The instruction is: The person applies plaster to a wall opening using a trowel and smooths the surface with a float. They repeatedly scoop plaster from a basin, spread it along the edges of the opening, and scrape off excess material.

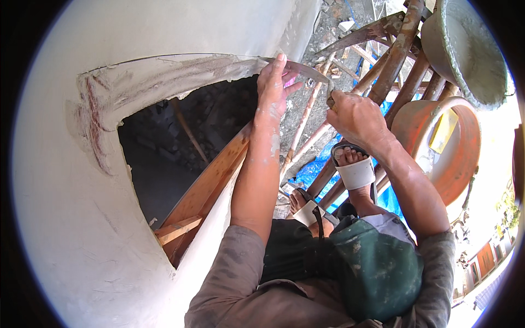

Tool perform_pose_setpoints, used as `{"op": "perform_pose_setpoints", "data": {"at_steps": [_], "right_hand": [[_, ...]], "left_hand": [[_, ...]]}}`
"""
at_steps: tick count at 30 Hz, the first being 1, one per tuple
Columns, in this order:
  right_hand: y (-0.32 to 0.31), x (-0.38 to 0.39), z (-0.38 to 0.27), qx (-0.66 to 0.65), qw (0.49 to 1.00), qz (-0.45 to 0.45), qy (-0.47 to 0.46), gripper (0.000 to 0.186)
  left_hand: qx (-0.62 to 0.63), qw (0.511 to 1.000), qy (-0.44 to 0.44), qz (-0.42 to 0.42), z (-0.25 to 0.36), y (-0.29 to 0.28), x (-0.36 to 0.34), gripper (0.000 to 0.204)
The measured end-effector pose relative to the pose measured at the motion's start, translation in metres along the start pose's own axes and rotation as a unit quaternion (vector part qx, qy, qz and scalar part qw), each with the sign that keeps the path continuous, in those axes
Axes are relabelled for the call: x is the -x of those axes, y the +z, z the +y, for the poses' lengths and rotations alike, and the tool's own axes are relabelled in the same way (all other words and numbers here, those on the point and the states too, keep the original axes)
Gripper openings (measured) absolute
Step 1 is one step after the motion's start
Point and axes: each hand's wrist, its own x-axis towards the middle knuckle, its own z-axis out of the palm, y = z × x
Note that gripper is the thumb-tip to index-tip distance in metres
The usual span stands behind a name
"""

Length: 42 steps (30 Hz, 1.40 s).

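Note:
My right hand [358,118] is closed around the handle of a trowel, whose long, narrow metal blade [307,71] points left toward the wall. My left hand [273,90] is raised by the blade, with fingers apart. The blade passes behind its upper fingers, and I cannot tell whether they touch it. A small pink patch [289,80] shows behind the left fingers; its kind is unclear. Left of this hand, a rough band of grey plaster with reddish-brown smears [164,76] runs along the top of an opening in the pale wall [65,229].
A wooden board [210,172] slants across the dark opening [164,142]. To the right are scaffold poles [398,52], a grey plaster-coated bucket [432,52] and an orange tub [462,169] with a yellow block [443,131] inside. My sandalled feet [355,169] rest on poles above blue sheeting [314,172].

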Motion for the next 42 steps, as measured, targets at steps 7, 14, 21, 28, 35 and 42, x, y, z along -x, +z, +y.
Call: {"op": "perform_pose_setpoints", "data": {"at_steps": [7, 14, 21, 28, 35, 42], "right_hand": [[0.002, -0.003, 0.006, -0.001, 1.000, 0.006, -0.005, 0.024], [-0.012, -0.009, 0.001, 0.032, 0.999, -0.021, 0.003, 0.022], [-0.025, -0.006, 0.000, 0.030, 0.999, -0.021, -0.013, 0.022], [-0.031, -0.002, -0.002, 0.032, 0.999, -0.009, -0.021, 0.020], [-0.035, 0.003, -0.004, 0.037, 0.999, -0.009, -0.024, 0.021], [-0.043, 0.010, -0.006, 0.046, 0.998, -0.002, -0.032, 0.020]], "left_hand": [[0.009, 1.000, 0.009, 0.006, 0.001, 0.005, -0.001, 0.057], [0.020, 1.000, 0.011, 0.007, 0.004, 0.003, -0.003, 0.052], [0.031, 0.999, 0.016, 0.031, 0.007, 0.007, -0.001, 0.046], [0.043, 0.998, 0.022, 0.028, 0.012, 0.008, 0.004, 0.044], [0.046, 0.998, 0.029, 0.017, 0.019, 0.012, 0.013, 0.042], [0.050, 0.998, 0.038, 0.017, 0.025, 0.017, 0.021, 0.043]]}}
